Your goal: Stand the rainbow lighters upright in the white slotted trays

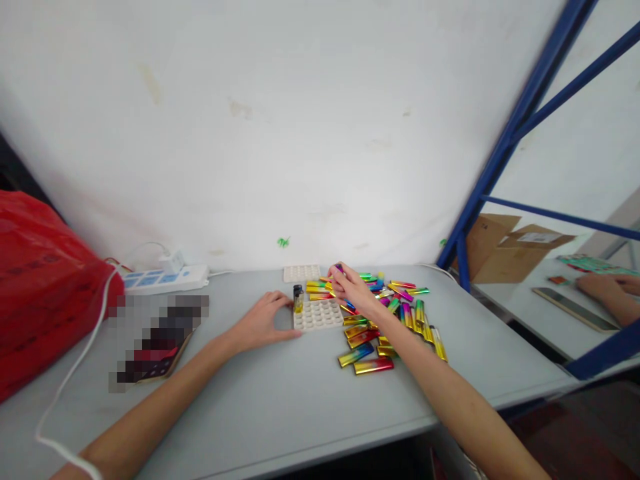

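My left hand (pixel 265 321) rests at the left edge of a white tray with rows of round holes (pixel 319 325), its thumb and fingers spread apart. At the tray's back left corner, beside those fingers, a couple of lighters with dark tops (pixel 299 301) stand upright. Over the back right of the tray, my right hand (pixel 353 289) is closed on a lighter (pixel 339 267), of which only a dark purplish end shows. Many shiny lighters in gold, red, green, blue and purple (pixel 374 365) lie loose to the right of the tray, partly hidden under my right forearm.
A second white holed tray (pixel 301 273) lies near the wall. On the left are a red bag (pixel 45 287), a power strip (pixel 167 280), a white cable (pixel 95 333) and a pixelated item (pixel 160 343). Beyond the blue frame (pixel 505 147) are a cardboard box (pixel 505 253) and another person's hands (pixel 610 293).
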A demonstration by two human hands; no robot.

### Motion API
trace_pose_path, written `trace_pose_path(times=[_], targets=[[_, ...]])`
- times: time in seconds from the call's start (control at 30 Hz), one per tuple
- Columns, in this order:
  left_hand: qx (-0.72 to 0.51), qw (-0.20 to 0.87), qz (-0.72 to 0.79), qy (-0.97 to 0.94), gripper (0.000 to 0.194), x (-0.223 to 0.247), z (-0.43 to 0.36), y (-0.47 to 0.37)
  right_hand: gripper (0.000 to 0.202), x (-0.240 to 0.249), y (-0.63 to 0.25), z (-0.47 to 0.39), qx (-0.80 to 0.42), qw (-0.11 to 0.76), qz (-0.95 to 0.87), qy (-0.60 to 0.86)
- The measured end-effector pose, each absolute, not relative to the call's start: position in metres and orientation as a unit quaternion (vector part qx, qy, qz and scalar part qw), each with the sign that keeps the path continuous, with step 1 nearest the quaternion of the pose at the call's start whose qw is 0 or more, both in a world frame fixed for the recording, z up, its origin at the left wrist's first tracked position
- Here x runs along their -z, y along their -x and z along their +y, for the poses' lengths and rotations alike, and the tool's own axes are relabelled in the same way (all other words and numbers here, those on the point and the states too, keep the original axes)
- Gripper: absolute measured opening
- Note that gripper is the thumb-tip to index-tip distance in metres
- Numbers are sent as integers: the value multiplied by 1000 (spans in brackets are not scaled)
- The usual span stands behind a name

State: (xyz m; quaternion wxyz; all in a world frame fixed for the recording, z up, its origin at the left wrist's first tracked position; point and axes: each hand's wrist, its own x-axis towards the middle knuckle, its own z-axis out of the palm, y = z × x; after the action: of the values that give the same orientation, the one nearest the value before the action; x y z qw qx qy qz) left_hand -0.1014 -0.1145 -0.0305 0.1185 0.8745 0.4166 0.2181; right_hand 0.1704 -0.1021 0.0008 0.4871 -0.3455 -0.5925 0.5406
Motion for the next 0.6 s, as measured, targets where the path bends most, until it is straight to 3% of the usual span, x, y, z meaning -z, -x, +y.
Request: trace_pose_path(times=[0.17,0.43,0.6], targets=[[-229,114,410,-875,63,31,-115,101,67,-4,-152,-113,-555,473,-542,417],[-220,121,416,-874,64,30,-115,101,54,-5,-142,-120,-495,497,-531,475],[-215,124,415,-875,63,28,-116,100,63,1,-146,-116,-471,465,-575,481]])
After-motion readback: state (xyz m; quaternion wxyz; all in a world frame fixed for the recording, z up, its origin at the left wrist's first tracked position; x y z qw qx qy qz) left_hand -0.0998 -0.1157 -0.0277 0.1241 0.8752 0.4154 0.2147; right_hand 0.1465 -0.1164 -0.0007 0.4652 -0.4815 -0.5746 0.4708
